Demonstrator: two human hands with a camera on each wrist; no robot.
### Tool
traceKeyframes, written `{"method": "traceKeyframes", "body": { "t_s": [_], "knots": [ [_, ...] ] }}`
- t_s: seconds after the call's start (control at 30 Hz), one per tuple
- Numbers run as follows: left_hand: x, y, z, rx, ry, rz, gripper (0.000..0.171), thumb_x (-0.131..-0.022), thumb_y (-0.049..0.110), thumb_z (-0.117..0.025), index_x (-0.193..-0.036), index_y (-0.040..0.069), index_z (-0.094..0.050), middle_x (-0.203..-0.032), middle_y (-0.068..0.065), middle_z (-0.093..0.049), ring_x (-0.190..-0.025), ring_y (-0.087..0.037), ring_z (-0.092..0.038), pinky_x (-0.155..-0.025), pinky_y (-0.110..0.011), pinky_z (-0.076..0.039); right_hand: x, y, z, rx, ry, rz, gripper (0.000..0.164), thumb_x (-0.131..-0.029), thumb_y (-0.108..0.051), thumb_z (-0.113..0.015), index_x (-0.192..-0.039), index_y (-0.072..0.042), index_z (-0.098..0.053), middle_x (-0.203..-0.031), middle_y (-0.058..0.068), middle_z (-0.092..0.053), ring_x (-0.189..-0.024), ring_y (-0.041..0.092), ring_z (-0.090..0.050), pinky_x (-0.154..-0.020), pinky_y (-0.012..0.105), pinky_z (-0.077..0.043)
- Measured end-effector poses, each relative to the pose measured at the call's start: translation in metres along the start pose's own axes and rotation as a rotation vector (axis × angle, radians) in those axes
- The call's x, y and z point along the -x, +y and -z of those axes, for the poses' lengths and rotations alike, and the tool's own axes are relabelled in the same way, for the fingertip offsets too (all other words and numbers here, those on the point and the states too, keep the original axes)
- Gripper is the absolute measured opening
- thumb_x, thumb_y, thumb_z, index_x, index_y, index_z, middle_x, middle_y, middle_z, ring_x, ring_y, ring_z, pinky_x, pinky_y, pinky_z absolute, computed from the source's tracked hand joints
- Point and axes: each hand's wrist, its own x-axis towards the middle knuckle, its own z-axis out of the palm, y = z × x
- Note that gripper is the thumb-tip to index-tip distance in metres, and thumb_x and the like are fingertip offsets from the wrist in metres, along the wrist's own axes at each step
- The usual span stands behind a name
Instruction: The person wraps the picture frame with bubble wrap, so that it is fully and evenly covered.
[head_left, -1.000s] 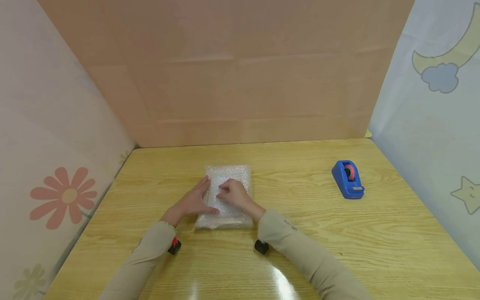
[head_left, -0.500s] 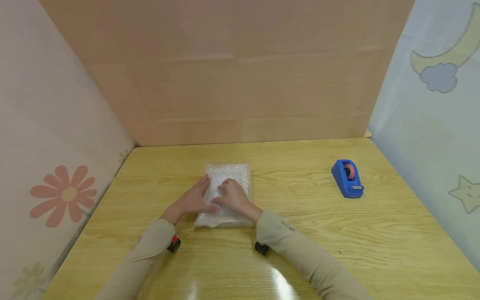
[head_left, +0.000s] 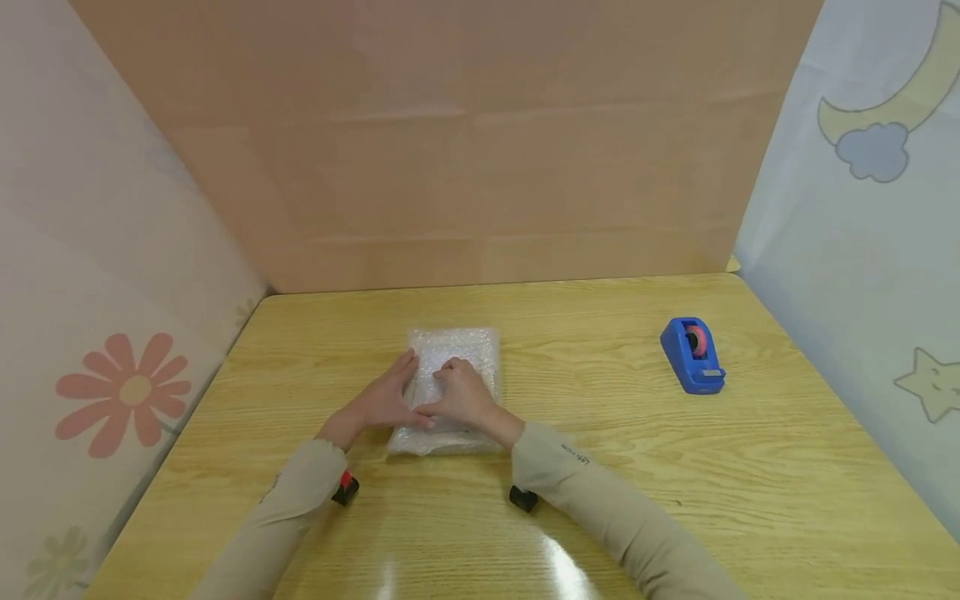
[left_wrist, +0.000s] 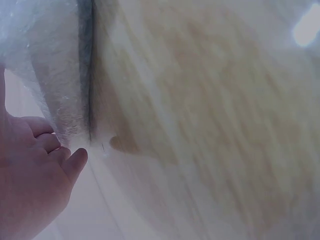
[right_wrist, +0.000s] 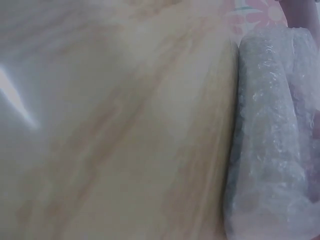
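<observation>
A flat rectangular package in clear bubble wrap (head_left: pixel 487 343) lies on the table in the head view. My left hand (head_left: pixel 384 402) spreads along its left side, with the thumb reaching across the top. Seen from the left wrist, that hand's fingers (left_wrist: pixel 49 142) lie loosely bent at the wrap's edge. My right hand (head_left: pixel 467 395) rests over the middle of the package, index finger bent and thumb pointing to the left thumb. What lies under its fingertips is hidden. In the right wrist view the near side of the bubble wrap (right_wrist: pixel 265 150) fills the right part.
A blue tape dispenser (head_left: pixel 692 357) with a pink roll stands at the right of the wooden table (head_left: pixel 585 333). Behind is a brown panel (head_left: pixel 480 167); patterned white walls flank both sides. A black wrist camera (head_left: pixel 523 498) shows beneath the right sleeve.
My right thumb has moved left and down over the wrap, close to the left thumb. My left hand and the package stay nearly in place.
</observation>
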Motion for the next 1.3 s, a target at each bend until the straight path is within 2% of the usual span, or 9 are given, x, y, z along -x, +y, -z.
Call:
{"method": "traceKeyframes", "body": {
  "t_s": [0.13, 0.23, 0.43, 0.57, 0.67, 0.77, 0.97, 1.13, 1.3],
  "knots": [
    [0.000, -0.001, 0.000, -0.024, -0.007, 0.004, 0.121, -0.061, 0.062, -0.072, -0.143, -0.003, -0.011, -0.151, -0.015, 0.001, -0.138, -0.030, -0.003, -0.108, -0.049, -0.018, 0.000, 0.000, -0.001, -0.011, -0.017, -0.017, 0.072, -0.064, -0.047, -0.077, -0.114, 0.002, -0.061, -0.106, 0.010, -0.055, -0.099, 0.022, -0.049, -0.086, 0.034, -0.041],
    [0.000, -0.001, -0.001, -0.039, -0.006, 0.010, 0.122, -0.060, 0.063, -0.072, -0.143, -0.002, -0.010, -0.151, -0.014, 0.002, -0.138, -0.029, -0.003, -0.108, -0.049, -0.017, -0.001, 0.002, -0.001, -0.060, -0.035, -0.035, 0.073, -0.064, -0.047, -0.077, -0.117, 0.001, -0.058, -0.108, 0.011, -0.054, -0.100, 0.023, -0.048, -0.087, 0.034, -0.041],
    [0.002, -0.001, 0.000, -0.049, 0.002, 0.013, 0.123, -0.059, 0.064, -0.072, -0.143, -0.003, -0.012, -0.151, -0.015, 0.000, -0.138, -0.030, -0.004, -0.108, -0.049, -0.017, -0.001, 0.008, 0.005, -0.321, -0.066, -0.049, 0.057, -0.075, -0.028, -0.073, -0.120, 0.001, -0.055, -0.113, 0.013, -0.057, -0.100, 0.024, -0.052, -0.087, 0.033, -0.044],
    [0.001, -0.002, -0.001, -0.055, 0.004, 0.022, 0.122, -0.059, 0.066, -0.070, -0.144, -0.001, -0.012, -0.152, -0.013, 0.001, -0.138, -0.028, -0.003, -0.109, -0.046, -0.016, -0.001, 0.014, 0.010, -0.493, -0.037, -0.057, 0.043, -0.082, -0.014, -0.066, -0.119, 0.004, -0.055, -0.116, 0.016, -0.057, -0.104, 0.027, -0.053, -0.088, 0.032, -0.046],
    [0.001, -0.002, -0.001, -0.052, 0.008, 0.019, 0.122, -0.060, 0.066, -0.069, -0.143, -0.002, -0.013, -0.152, -0.013, 0.000, -0.138, -0.028, -0.003, -0.109, -0.047, -0.016, 0.002, 0.021, 0.013, -0.550, -0.010, -0.028, 0.036, -0.084, -0.007, -0.063, -0.117, 0.005, -0.056, -0.116, 0.017, -0.057, -0.106, 0.030, -0.054, -0.086, 0.032, -0.048],
    [0.001, -0.001, -0.001, -0.047, 0.008, 0.015, 0.117, -0.064, 0.065, -0.067, -0.143, -0.002, -0.012, -0.151, -0.014, 0.000, -0.138, -0.029, -0.003, -0.109, -0.047, -0.016, 0.008, 0.027, 0.020, -0.508, -0.024, 0.032, 0.033, -0.082, -0.004, -0.062, -0.114, 0.004, -0.058, -0.115, 0.016, -0.058, -0.107, 0.029, -0.053, -0.086, 0.033, -0.048],
    [0.001, -0.001, 0.003, -0.061, -0.007, 0.002, 0.095, -0.083, 0.058, -0.051, -0.143, -0.004, -0.012, -0.151, -0.016, 0.000, -0.138, -0.029, -0.003, -0.109, -0.047, -0.014, 0.028, 0.038, 0.034, -0.274, -0.073, 0.183, 0.030, -0.081, -0.008, -0.064, -0.110, 0.000, -0.062, -0.119, 0.014, -0.055, -0.113, 0.029, -0.048, -0.096, 0.043, -0.039],
    [0.000, -0.003, 0.005, -0.052, -0.003, -0.045, 0.085, -0.088, 0.044, -0.053, -0.141, -0.008, -0.013, -0.150, -0.020, -0.002, -0.138, -0.032, -0.003, -0.110, -0.045, -0.012, 0.040, 0.044, 0.045, -0.175, -0.101, 0.218, 0.035, -0.082, -0.016, -0.064, -0.113, 0.000, -0.060, -0.124, 0.016, -0.052, -0.118, 0.032, -0.044, -0.100, 0.047, -0.033],
    [-0.001, -0.005, 0.000, -0.068, 0.004, -0.045, 0.087, -0.085, 0.044, -0.056, -0.141, -0.009, -0.014, -0.150, -0.020, -0.002, -0.138, -0.031, -0.003, -0.110, -0.045, -0.012, 0.046, 0.050, 0.050, -0.135, -0.144, 0.189, 0.057, -0.081, -0.024, -0.067, -0.127, 0.004, -0.047, -0.132, 0.020, -0.044, -0.124, 0.034, -0.038, -0.103, 0.047, -0.030]
  ]
}}
